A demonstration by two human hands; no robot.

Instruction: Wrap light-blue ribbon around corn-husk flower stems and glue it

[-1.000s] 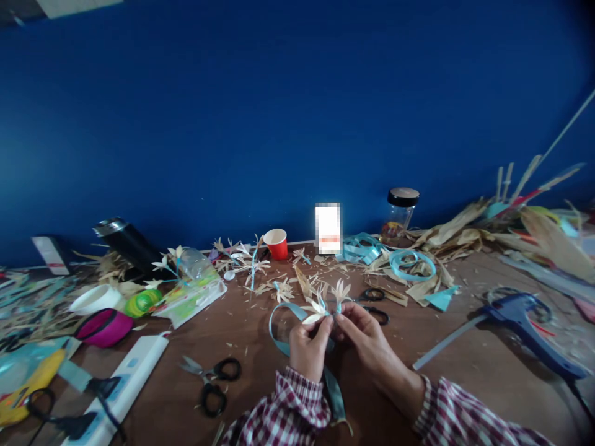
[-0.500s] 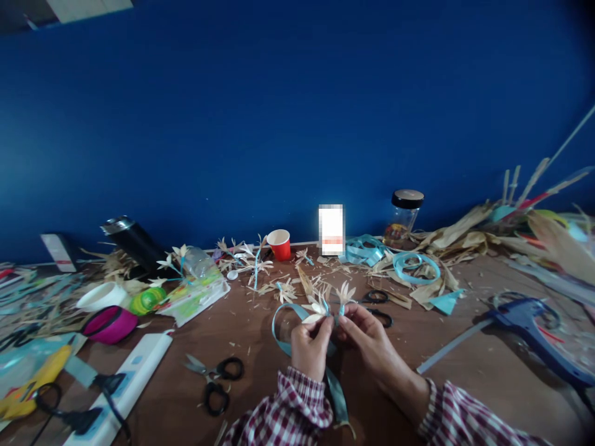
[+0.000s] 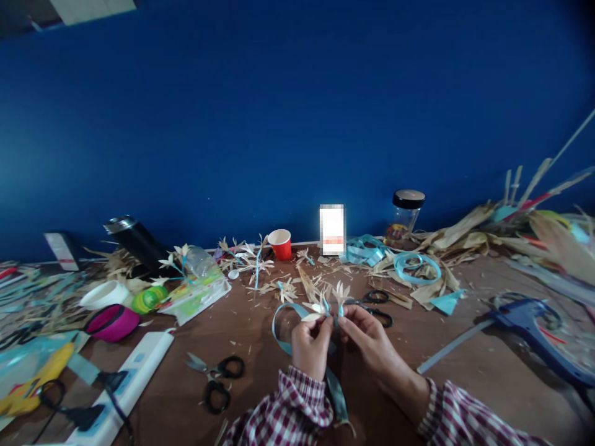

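Very little has changed at my fingertips over the last half second: the pale dried-husk flower with a blue-wrapped stem [image 3: 341, 293] in my right hand [image 3: 372, 341] seems to lean slightly closer to the cream, spiky-petalled flower [image 3: 317, 307] in my left hand [image 3: 310, 347], so the gap between the two heads looks a touch narrower. I take that as a small adjustment while I work the two blooms side by side, not a finished join; I cannot tell whether their stems touch, since my fingers hide the bases. Each hand is closed in a pinch, thumb against fingers, just below its own flower, and both flowers stand above the brown wooden surface [image 3: 264, 371], facing up and away from me. The light-blue satin ribbon [image 3: 338, 396] hangs below my left hand, and a loop of what looks like the same strip curls out on its other side. Against the first frame, the whole view has slid a little, most likely from my head turning, while the black-handled metal scissors [image 3: 211, 374] and the blue plastic glue gun [image 3: 525, 319] lie undisturbed.
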